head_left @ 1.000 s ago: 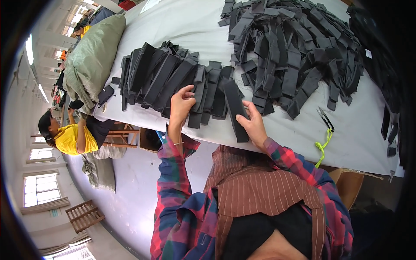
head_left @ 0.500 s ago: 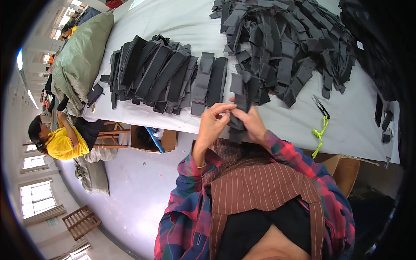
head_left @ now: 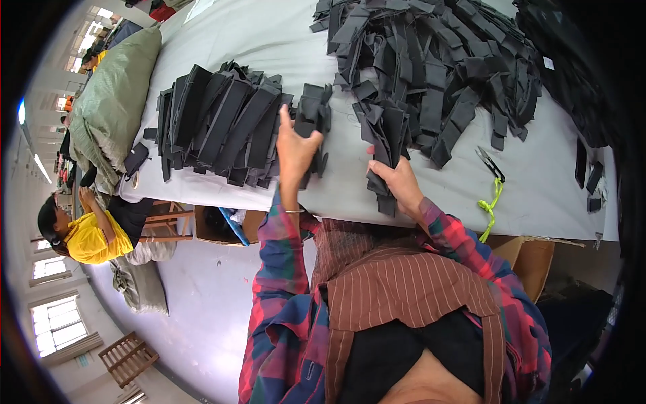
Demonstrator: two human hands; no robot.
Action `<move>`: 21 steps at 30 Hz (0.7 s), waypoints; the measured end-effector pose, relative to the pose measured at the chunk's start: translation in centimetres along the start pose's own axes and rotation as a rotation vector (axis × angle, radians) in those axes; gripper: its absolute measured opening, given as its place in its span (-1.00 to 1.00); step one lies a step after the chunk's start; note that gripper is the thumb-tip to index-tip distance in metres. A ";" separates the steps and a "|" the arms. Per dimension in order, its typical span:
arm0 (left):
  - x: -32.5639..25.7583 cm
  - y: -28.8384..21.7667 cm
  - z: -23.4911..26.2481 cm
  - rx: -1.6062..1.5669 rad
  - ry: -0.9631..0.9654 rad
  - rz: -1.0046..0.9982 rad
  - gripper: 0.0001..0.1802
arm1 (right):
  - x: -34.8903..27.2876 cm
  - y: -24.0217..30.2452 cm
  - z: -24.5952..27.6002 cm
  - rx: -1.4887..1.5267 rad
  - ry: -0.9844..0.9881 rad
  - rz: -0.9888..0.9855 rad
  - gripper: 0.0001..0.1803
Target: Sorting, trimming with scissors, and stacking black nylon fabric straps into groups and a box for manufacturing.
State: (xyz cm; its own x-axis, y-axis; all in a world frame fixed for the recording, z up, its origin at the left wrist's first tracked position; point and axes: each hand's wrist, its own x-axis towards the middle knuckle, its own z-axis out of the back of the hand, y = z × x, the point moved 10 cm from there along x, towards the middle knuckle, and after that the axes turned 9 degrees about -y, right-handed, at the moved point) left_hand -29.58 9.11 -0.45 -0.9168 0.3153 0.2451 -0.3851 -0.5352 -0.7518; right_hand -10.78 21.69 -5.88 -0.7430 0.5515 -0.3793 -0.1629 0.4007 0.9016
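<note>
R hand (head_left: 400,183) gripping dk-grey fabric strips (head_left: 386,138), at its 11 o'clock. L hand (head_left: 295,153): thumb/index spread at small strip bundle (head_left: 311,106), can't tell if gripping. Strip row (head_left: 225,126) at L's 10 o'clock, thread snips (head_left: 494,165) R's 3 o'clock.

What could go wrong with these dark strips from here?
The held strips splay unevenly in the right hand, so some might slip out of its grip.

Those strips also sit right beside the big heap and could get mixed into it.

The snips have a bright cord reaching the near edge of the white table; the right sleeve might snag it.
</note>
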 end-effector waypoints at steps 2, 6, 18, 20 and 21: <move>-0.2 1.4 0.7 -0.413 0.037 0.237 -0.17 | 0.3 0.2 -0.3 0.060 0.022 -0.043 -0.69; -1.2 3.1 0.4 -0.379 0.100 0.336 -0.32 | 1.2 0.1 -1.8 0.119 0.077 -0.033 -0.69; -1.8 -1.5 -1.6 0.246 -0.076 -0.170 -0.66 | 1.6 -0.4 -1.7 0.066 0.017 -0.068 -0.65; -2.0 -2.7 -2.1 0.162 -0.099 -0.179 -0.69 | 1.8 -0.7 -1.3 0.092 0.016 -0.088 -0.66; -2.1 -2.2 -2.4 0.090 -0.057 -0.079 -0.72 | 1.8 -0.9 -1.2 0.120 0.019 -0.108 -0.66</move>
State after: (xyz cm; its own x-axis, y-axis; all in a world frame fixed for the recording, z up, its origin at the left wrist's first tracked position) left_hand -26.55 11.52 -0.79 -0.8868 0.3157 0.3375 -0.4618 -0.5798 -0.6712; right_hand -12.76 21.48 -7.17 -0.7379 0.4866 -0.4677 -0.1646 0.5423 0.8239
